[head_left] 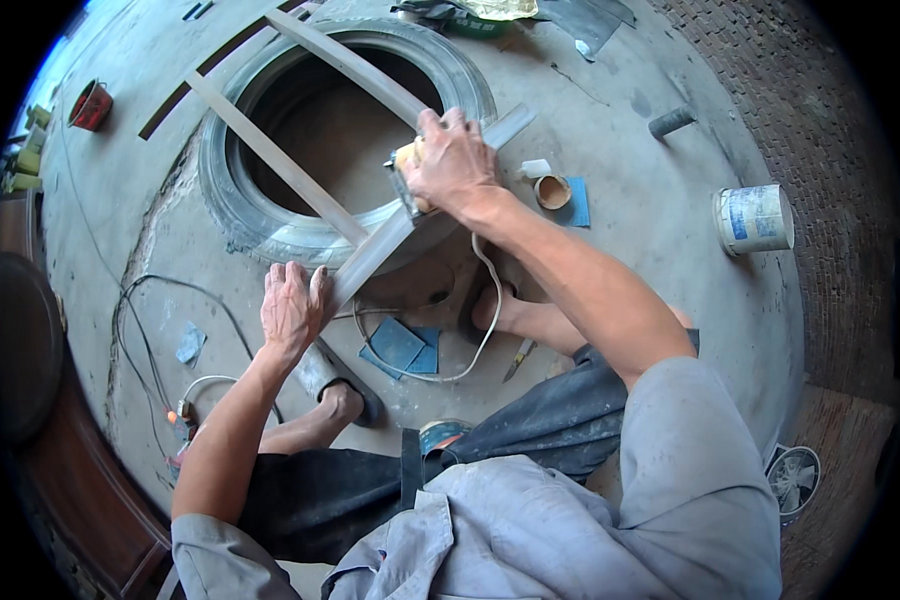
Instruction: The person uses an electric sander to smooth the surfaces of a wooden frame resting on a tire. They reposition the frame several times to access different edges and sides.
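Observation:
A pale wooden frame [375,252] lies across a large tyre [232,215]. Its near bar slants up to the right, and two bars run from it to the far left. My left hand [292,308] is closed around the near bar's lower left end. In my right hand [455,165] is a small power sander [406,158] with a yellowish body and a metal clamp edge, resting on the near bar. My palm and fingers hide most of it. A white cord [492,270] loops on the floor below the sander.
Blue sandpaper sheets [395,345] and a yellow-handled blade tool [518,358] lie by my feet. To the right stand a small brown-filled cup [552,192], a dark cylinder [672,122] and a white bucket [755,220]. Dark cables [140,290] and a red bucket [91,106] are left.

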Demonstrator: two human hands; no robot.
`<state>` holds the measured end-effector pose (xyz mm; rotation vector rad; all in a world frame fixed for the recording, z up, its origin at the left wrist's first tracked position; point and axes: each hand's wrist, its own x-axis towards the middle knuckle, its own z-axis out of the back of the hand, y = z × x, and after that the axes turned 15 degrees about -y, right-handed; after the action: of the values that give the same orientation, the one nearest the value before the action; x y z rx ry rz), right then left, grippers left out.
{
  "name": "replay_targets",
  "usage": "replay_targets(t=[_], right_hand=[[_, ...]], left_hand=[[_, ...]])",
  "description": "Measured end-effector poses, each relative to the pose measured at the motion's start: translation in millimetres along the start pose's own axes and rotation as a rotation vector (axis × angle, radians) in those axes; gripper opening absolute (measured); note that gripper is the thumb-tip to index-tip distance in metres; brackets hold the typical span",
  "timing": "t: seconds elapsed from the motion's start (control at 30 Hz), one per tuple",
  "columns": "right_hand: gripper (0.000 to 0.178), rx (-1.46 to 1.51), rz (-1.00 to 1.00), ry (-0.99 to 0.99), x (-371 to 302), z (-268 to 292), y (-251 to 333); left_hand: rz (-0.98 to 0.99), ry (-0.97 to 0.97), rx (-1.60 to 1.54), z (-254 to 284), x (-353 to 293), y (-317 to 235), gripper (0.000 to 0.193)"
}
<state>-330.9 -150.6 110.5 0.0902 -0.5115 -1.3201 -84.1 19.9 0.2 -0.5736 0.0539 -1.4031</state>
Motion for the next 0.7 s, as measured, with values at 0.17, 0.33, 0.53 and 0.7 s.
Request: replay_targets(t=[0.17,0.33,0.53,0.7], right_hand=[[0.058,-0.116,-0.158,0.01,38,9,-55],[0.063,-0.192,-0.289,-0.005,88,11,-111],[0.059,-0.253,-0.368,-0.036,139,20,-177],[0.058,-0.232,-0.359,-0.081,146,14,-179]], left_hand=[[0.022,0.03,-0.106,-21,-4,-8,0.029],[0.114,0.154,-0.155,-17,-4,-7,0.037],[0.142,0.173,-0.152,-14,-1,-11,0.04],[0.151,0.173,-0.136,-14,1,-16,0.04]])
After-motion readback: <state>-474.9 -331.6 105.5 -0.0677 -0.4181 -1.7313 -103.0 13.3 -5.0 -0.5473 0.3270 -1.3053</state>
